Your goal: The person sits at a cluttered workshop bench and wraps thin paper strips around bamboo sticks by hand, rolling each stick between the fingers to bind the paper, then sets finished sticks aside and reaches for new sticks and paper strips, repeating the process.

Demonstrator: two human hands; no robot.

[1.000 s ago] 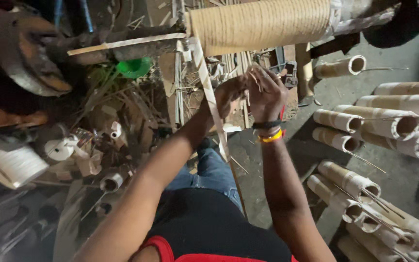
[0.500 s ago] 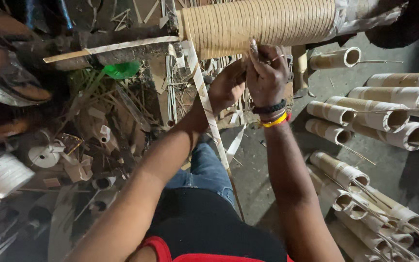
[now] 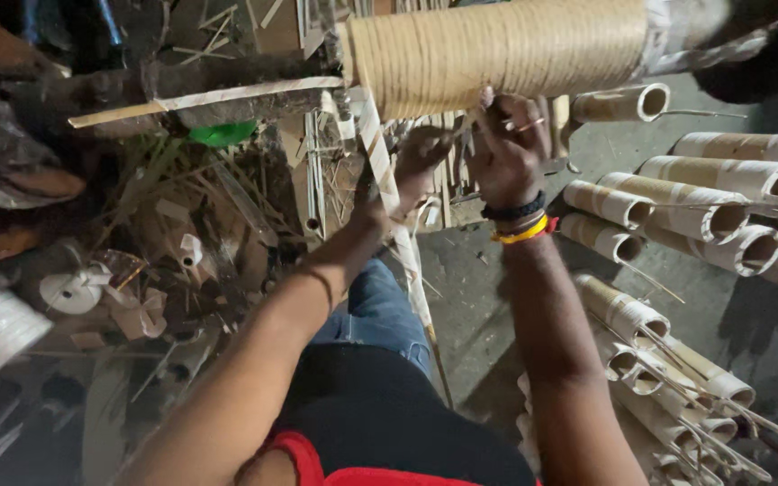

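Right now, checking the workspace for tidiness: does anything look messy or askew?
Yes. Offcut strips and scraps lie heaped in disorder left of the left hand. The finished wrapped tubes on the floor beside the right hand lie loosely piled, thin sticks poking out.

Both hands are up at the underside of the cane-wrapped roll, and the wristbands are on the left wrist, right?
Not quite. The head view shows the black and yellow wristbands on the right wrist, not the left. The rest holds: the left hand and right hand are both up at the underside of the cane-wrapped roll.
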